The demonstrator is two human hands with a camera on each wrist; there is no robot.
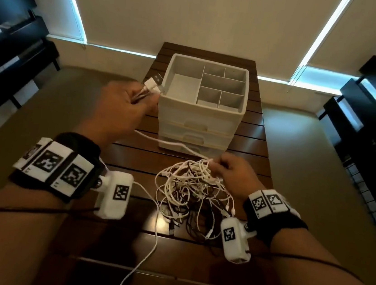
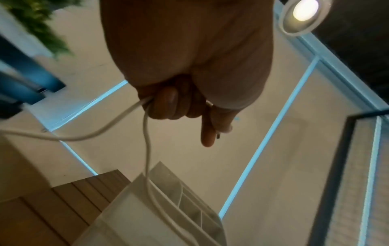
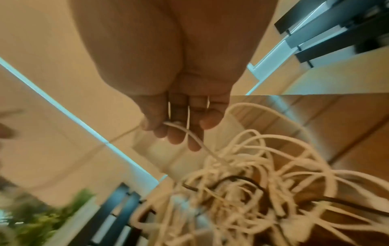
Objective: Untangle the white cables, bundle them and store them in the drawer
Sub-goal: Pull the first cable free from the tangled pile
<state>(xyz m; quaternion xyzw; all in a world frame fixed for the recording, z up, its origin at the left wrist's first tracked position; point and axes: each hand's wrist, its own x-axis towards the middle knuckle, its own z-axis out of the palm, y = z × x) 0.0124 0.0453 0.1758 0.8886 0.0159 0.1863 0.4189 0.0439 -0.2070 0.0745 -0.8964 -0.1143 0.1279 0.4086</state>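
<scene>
A tangle of white and dark cables lies on the wooden table, in front of a white drawer unit whose drawers look closed. My left hand is raised left of the unit and grips one white cable near its USB plug. That cable runs down to the heap. My right hand pinches white strands at the top of the tangle.
The unit's open top tray has several empty compartments. A loose white cable trails toward the table's near edge. Dark benches stand at right, and more at left. Floor surrounds the narrow table.
</scene>
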